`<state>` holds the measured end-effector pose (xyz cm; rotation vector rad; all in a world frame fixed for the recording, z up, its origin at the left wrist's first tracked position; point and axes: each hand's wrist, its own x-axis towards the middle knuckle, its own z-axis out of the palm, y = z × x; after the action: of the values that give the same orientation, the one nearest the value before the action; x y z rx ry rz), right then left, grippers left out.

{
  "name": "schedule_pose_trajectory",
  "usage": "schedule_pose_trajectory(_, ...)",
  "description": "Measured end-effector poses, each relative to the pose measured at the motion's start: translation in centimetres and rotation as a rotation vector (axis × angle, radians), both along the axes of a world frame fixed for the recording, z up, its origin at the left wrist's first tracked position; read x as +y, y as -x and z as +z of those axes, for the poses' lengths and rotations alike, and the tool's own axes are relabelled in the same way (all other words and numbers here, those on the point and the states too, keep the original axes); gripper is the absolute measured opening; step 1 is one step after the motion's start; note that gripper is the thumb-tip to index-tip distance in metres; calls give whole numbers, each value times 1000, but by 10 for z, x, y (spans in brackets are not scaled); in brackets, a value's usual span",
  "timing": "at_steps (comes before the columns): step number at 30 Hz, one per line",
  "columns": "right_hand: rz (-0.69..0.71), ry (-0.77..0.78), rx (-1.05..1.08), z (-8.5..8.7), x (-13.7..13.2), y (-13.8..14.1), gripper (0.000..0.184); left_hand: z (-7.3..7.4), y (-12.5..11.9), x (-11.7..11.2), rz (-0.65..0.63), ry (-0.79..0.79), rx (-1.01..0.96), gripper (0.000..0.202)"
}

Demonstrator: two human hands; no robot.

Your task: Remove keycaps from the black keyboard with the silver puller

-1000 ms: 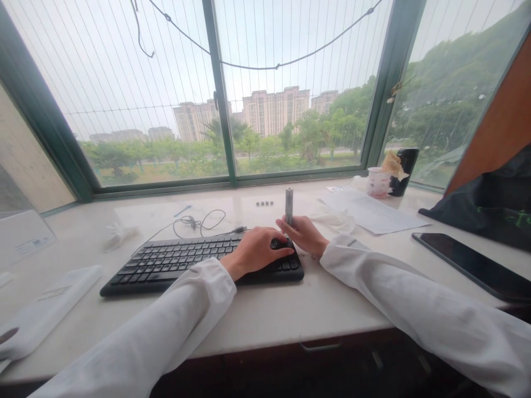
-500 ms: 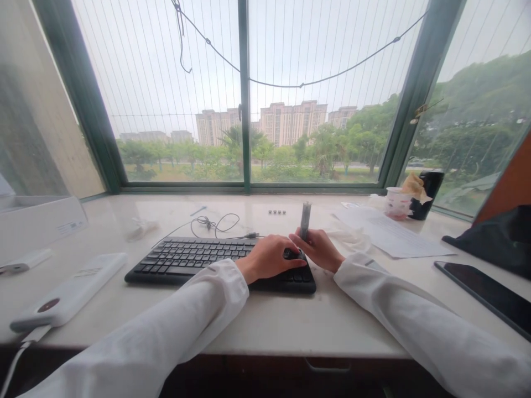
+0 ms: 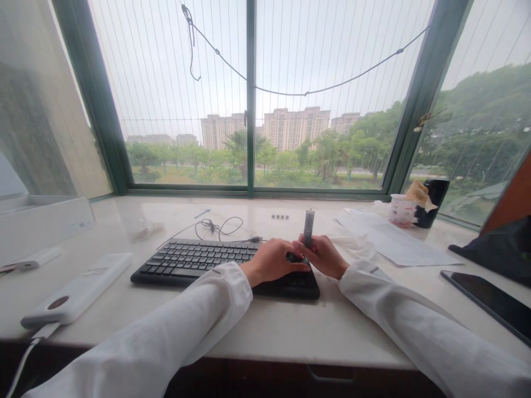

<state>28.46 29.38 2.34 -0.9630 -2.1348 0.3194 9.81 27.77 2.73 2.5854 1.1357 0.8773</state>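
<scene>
A black keyboard [image 3: 194,262] lies on the white tabletop. My left hand [image 3: 271,260] rests over its right part, with thumb and fingers curved around a dark gap above the keys. Whatever is between those fingertips is too hidden to name. Close against it, my right hand [image 3: 326,255] is closed around an upright grey, partly see-through cylindrical handle [image 3: 309,224]. The handle's top sticks up above the fist, and its lower end is hidden by my hands at the keyboard's right end. Several small dark keycap-like pieces [image 3: 280,216] stand in a row behind the keyboard.
The keyboard's cable [image 3: 232,224] loops behind it. To the left are a white power bank [image 3: 83,287] with a plugged cable and a white box [image 3: 50,221]. Rightward lie paper sheets [image 3: 394,240], a paper cup [image 3: 402,211], a black cylinder [image 3: 433,204] and a phone [image 3: 489,296].
The whole view has shifted slightly, so everything sits a little lower and further right. My right hand has dipped slightly towards my left hand, still gripping the grey handle.
</scene>
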Motion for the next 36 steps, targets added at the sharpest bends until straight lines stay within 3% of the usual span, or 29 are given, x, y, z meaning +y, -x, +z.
schedule_pose_trajectory(9,35,70,-16,5,2,-3,56,-1,2,0,-12,-2,-4,39)
schedule_pose_trajectory(29,42,324,155,16,-1,-5,73,4,1,-4,-55,-5,-20,42)
schedule_pose_trajectory(36,48,416,190,16,0,-3,74,4,1,-4,-48,-3,-13,34)
